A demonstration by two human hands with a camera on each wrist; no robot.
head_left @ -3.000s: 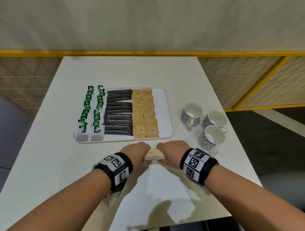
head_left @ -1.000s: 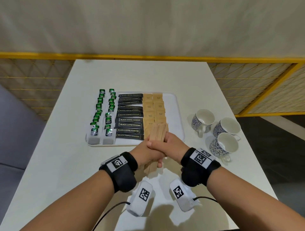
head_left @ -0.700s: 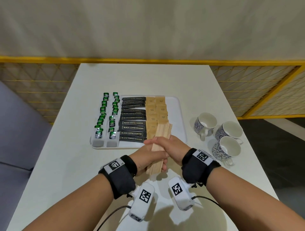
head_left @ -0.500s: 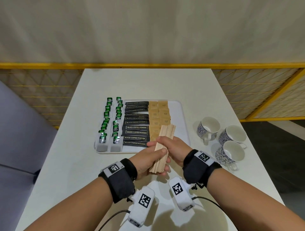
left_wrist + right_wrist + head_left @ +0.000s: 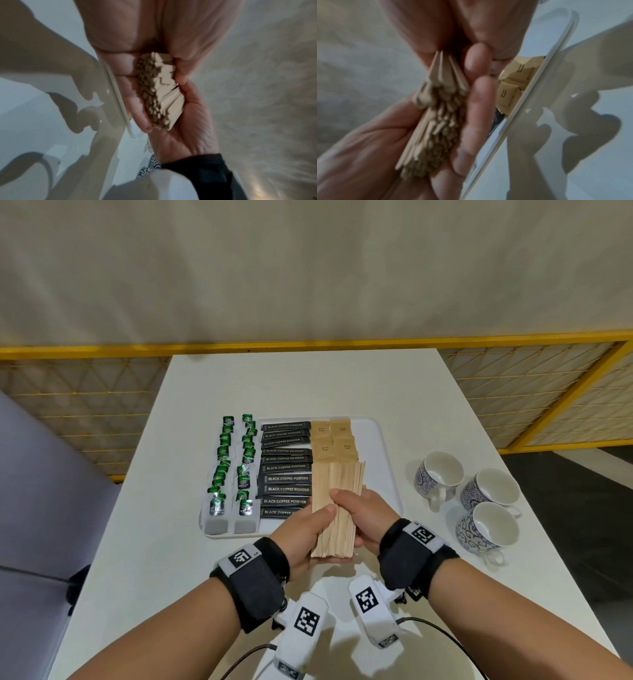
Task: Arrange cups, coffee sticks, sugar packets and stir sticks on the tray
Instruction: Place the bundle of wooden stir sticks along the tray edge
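Both hands hold one thick bundle of wooden stir sticks (image 5: 337, 508) above the tray's near edge. My left hand (image 5: 305, 529) grips it from the left with the thumb on top. My right hand (image 5: 363, 511) grips it from the right. The stick ends (image 5: 159, 93) show between the fingers in the left wrist view, and again as the bundle (image 5: 436, 115) in the right wrist view. The white tray (image 5: 383, 460) carries green tea bags (image 5: 236, 467), black coffee sticks (image 5: 286, 467) and brown sugar packets (image 5: 334, 436) in columns. Three patterned cups (image 5: 440, 477) stand on the table right of the tray.
The white table (image 5: 308, 385) ends at a yellow mesh railing (image 5: 548, 392) behind and to the right. A grey seat (image 5: 41, 508) stands at the left. The tray's right strip beside the sugar packets is bare. Cables hang from the wrist cameras (image 5: 305, 625).
Both hands lifted the stick bundle from the table's near edge and turned it lengthwise. It now hangs over the tray's near part, in front of the sugar packets.
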